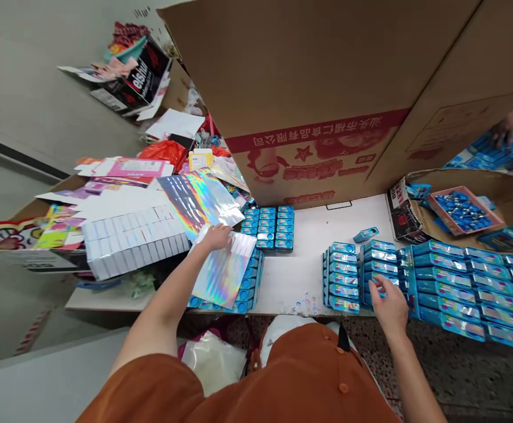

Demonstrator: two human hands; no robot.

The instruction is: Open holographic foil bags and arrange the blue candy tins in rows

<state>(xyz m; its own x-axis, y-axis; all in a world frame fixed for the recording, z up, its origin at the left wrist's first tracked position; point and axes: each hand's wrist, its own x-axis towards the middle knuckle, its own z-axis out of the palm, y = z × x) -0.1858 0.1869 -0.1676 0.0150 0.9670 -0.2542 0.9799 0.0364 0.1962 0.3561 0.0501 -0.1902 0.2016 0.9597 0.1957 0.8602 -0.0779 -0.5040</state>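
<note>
My left hand (218,237) is at the upper edge of a shiny rainbow-foil sticker sheet (222,276), its fingers closed together on it. The sheet lies over blue plastic cases (248,282) with round recesses. Over a row of blue cases (378,251) on the right, my right hand (389,305) is closed, thumb and forefinger drawn together; whatever is between them is too small to make out. Beside it stands another row of blue cases (343,276) with silvery labels on top. One loose blue case (365,234) lies behind these rows.
More stacked blue cases (454,288) fill the right side. A tall cardboard box (318,88) walls off the back. An open carton (408,217) holds a pink tray (465,210) of small blue parts. White boxes (133,235) and another foil sheet (201,200) lie left. Another person's hand (509,126) shows far right.
</note>
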